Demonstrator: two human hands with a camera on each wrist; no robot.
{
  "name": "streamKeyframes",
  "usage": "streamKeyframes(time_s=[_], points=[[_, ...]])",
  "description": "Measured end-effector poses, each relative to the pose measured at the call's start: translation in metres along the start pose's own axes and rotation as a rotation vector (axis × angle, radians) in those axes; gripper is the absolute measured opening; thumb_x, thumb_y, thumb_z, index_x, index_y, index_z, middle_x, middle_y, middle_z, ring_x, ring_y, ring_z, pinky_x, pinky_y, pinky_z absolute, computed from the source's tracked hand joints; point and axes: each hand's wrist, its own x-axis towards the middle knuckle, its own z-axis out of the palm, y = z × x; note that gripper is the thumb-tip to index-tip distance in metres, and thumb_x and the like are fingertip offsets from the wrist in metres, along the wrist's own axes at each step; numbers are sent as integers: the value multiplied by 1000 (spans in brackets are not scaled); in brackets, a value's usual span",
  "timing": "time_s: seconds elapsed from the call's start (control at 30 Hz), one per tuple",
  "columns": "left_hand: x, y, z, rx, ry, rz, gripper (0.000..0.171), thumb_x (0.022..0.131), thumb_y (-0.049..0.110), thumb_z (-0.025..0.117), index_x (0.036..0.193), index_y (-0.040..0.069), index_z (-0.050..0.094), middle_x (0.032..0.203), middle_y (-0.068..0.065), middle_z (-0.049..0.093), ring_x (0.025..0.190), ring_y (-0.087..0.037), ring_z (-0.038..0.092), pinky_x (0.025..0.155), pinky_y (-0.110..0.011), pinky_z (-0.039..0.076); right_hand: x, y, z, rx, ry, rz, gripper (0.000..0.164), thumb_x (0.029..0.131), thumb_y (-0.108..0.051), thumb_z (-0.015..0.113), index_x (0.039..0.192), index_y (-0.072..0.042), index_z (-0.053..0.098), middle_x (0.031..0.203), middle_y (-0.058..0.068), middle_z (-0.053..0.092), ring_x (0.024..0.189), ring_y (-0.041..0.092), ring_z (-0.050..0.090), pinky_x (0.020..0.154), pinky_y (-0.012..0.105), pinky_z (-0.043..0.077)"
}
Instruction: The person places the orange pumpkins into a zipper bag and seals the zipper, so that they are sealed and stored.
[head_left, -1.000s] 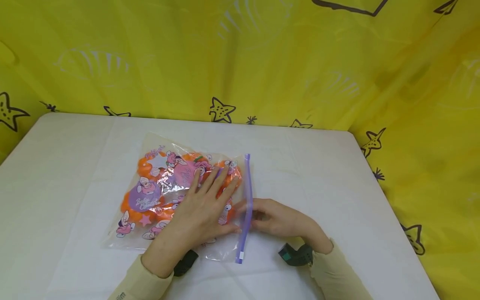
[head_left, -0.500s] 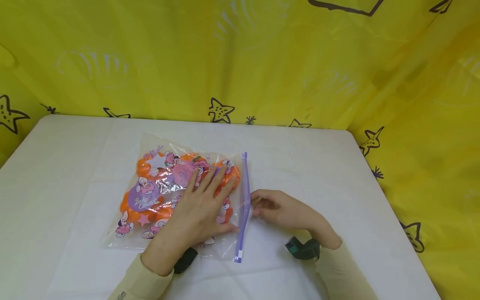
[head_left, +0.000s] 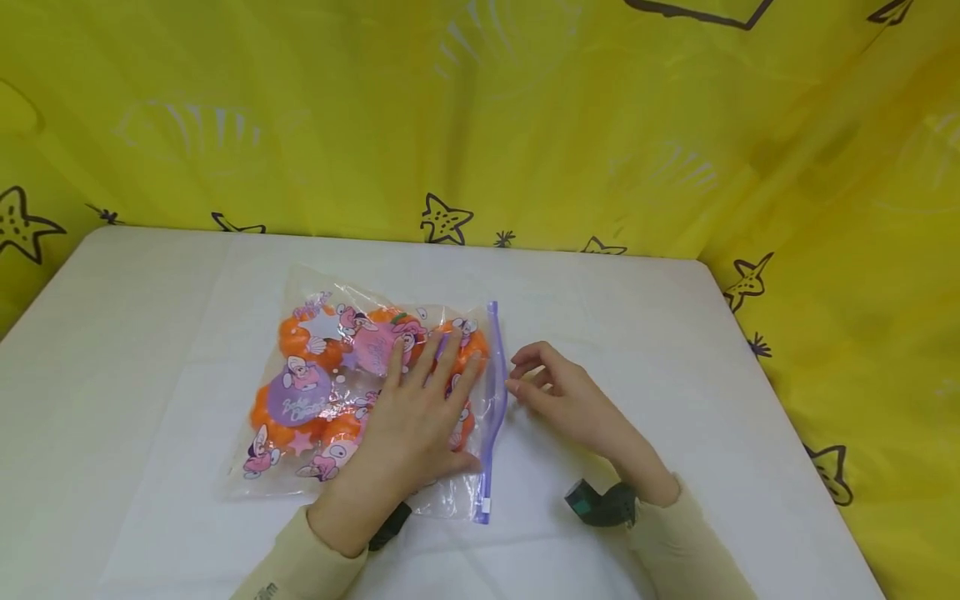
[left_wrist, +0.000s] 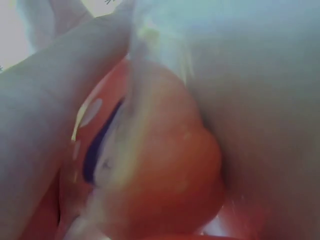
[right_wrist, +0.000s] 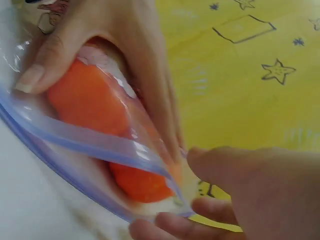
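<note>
A clear zip bag [head_left: 442, 502] printed with pink and purple cartoon figures lies flat on the table, with several orange rounded, lobed things [head_left: 306, 342] inside. My left hand [head_left: 408, 425] rests on the bag's right half, fingers spread. Along the right edge runs a purple zip strip [head_left: 491, 467], its white slider [head_left: 486, 505] at the near end. The right wrist view shows the mouth parted, two purple edges [right_wrist: 95, 142] standing apart. Beside that edge is my right hand [head_left: 573, 408], fingers loosely bent and thumb apart from them. One orange lobed thing [left_wrist: 165, 150] fills the left wrist view.
A white cloth covers the table [head_left: 675, 358]. Behind it and to the right hangs a yellow curtain [head_left: 360, 125] with starfish and shell drawings. Dark wrist cameras [head_left: 600, 504] sit under both wrists, close to the tabletop.
My right hand has come out from the bag's mouth and moved away along the zip edge toward the far side. My left hand stays pressed on the bag.
</note>
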Motion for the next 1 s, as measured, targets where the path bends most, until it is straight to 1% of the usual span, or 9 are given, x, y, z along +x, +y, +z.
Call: streamKeyframes(time_s=[0.17,0.33,0.5,0.57,0.67,0.77,0.83,0.9,1.0], points=[[2,3,0,30,6,6,121,61,81,72,157,19,31,166,-16,17,154,-37,14,121,-65,10,4,1,13,44,52,-11,28,94,-16,68,113,-4,51,100,10,66,81,15,65,69,23,55],[3,3,-2,-23,5,8,119,64,81,71,157,20,29,167,-14,15,155,-35,10,122,-64,6,7,5,21,132,65,-7,20,93,-8,67,106,-3,53,80,8,66,65,14,59,58,22,51],[4,4,-4,-34,58,31,116,68,75,72,158,18,28,167,-12,15,155,-33,12,122,-63,7,11,8,27,153,83,-27,23,93,-6,66,113,-5,53,79,7,64,62,13,58,59,20,50],[5,4,-5,-34,76,37,115,69,74,73,157,16,28,167,-11,16,155,-32,15,122,-63,10,13,7,28,162,94,-19,31,93,-7,66,120,-6,50,85,8,67,64,13,58,58,21,50],[6,4,-5,-50,74,33,116,69,74,73,158,15,27,167,-11,17,154,-31,16,122,-62,12,14,7,27,201,118,7,47,93,-9,68,133,-8,45,106,11,68,75,15,62,63,23,54],[7,4,-4,-63,63,17,118,68,74,74,158,16,25,167,-11,14,155,-31,13,122,-61,14,14,8,26,243,118,15,58,92,-11,69,143,-11,40,132,11,60,97,19,65,79,29,59],[7,3,-4,-67,64,13,119,67,74,74,159,15,24,168,-11,12,155,-31,12,123,-61,14,15,9,24,261,98,2,63,93,-11,68,147,-14,37,145,10,53,109,23,63,89,34,58],[7,3,-3,-72,67,12,121,67,74,74,159,14,23,168,-12,11,155,-31,12,123,-60,15,15,10,24,264,73,-10,68,93,-11,68,150,-18,33,150,8,49,117,25,60,95,36,56],[8,3,-3,-83,60,18,121,68,74,74,159,13,22,168,-12,10,155,-30,11,123,-60,14,17,12,23,280,39,-4,73,93,-11,67,153,-24,29,152,6,47,119,25,59,95,35,55]])
